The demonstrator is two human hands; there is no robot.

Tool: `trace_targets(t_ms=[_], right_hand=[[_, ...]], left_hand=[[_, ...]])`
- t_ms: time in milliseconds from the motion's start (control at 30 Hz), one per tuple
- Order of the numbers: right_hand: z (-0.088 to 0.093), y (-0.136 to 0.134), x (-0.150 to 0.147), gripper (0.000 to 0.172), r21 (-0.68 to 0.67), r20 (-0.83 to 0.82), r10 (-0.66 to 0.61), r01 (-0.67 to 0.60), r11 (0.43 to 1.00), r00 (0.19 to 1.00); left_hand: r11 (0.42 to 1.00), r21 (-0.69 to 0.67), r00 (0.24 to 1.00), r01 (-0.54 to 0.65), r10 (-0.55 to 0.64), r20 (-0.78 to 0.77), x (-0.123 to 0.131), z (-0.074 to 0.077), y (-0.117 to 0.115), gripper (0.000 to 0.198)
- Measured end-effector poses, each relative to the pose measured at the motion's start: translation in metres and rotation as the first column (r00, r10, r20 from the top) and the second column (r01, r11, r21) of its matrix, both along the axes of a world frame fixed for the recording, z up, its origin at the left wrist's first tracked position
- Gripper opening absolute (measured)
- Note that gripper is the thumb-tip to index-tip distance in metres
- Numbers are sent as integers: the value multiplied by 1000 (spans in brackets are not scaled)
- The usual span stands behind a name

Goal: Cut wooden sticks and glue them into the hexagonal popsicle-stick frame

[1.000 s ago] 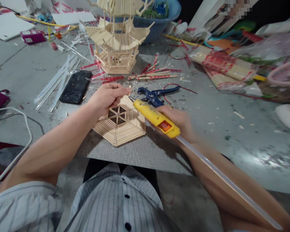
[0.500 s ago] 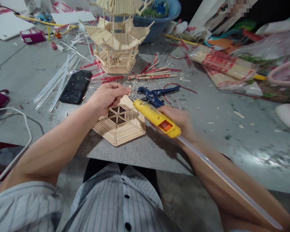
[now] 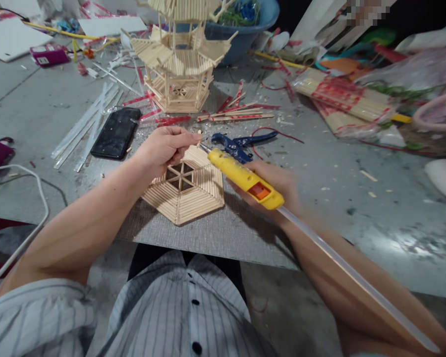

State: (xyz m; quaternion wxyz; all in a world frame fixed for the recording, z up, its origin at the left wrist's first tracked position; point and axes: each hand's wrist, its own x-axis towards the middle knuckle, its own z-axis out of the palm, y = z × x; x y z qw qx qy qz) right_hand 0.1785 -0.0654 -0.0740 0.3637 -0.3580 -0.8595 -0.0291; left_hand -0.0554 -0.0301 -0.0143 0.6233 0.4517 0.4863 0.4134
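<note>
My left hand (image 3: 173, 145) pinches a short wooden stick (image 3: 199, 133) above the far edge of a hexagonal panel (image 3: 182, 203) made of thin sticks, with an open spoked middle. My right hand (image 3: 273, 183), a little blurred, is wrapped round a yellow hot glue gun (image 3: 241, 173). Its metal nozzle points at the pinched stick, close to my left fingertips; whether they touch I cannot tell. From the gun's back end runs a long clear glue stick (image 3: 357, 277). Just beyond the gun lies a pair of dark blue cutters (image 3: 232, 145).
A stick-built pagoda (image 3: 180, 64) stands behind my hands, before a blue basin (image 3: 241, 29). Left are a black phone (image 3: 116, 133) and clear glue sticks (image 3: 85, 124). Red-marked sticks (image 3: 238, 115) lie behind the cutters, packaged sticks (image 3: 345, 99) at right. A white cable (image 3: 40, 198) crosses the left edge.
The glue gun and my right hand have shifted slightly to the right, drawing the nozzle back a bit from the stick. My left hand has hardly moved.
</note>
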Motion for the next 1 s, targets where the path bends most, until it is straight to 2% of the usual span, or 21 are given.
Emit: trace_targets(t_ms=[100, 167, 233, 300, 333, 400, 533, 700, 1000], right_hand=[[-2, 1, -3, 18, -104, -53, -113, 107, 989, 992], [2, 1, -6, 26, -278, -211, -139, 77, 957, 968], [9, 1, -8, 34, -495, -414, -181, -53, 867, 892], [15, 2, -8, 41, -633, -567, -255, -216, 743, 784], [17, 3, -7, 43, -660, -616, -281, -287, 694, 736], [20, 5, -3, 46, -672, -665, -293, -381, 635, 686], [18, 10, 6, 49, -712, -636, -250, -430, 555, 730], [16, 12, 11, 48, -735, -553, -153, -393, 552, 819], [18, 9, 7, 51, -741, -552, -183, -378, 555, 813]], left_hand=[[1000, 6, 1000, 2, -2, -5, 0, -1, 0, 29], [1000, 20, 1000, 8, -8, -16, 0, -1, 0, 27], [999, 38, 999, 17, -16, -36, 0, -2, 1, 24], [998, 52, 997, 29, -25, -68, 0, -2, 1, 22], [998, 57, 996, 39, -34, -87, -1, -2, 1, 21], [996, 61, 991, 67, -59, -118, -2, -3, 2, 19], [990, 66, 985, 122, -113, -133, -4, -6, 3, 17], [987, 60, 979, 146, -135, -149, -5, -8, 2, 13], [985, 83, 979, 152, -139, -147, -5, -7, 1, 12]])
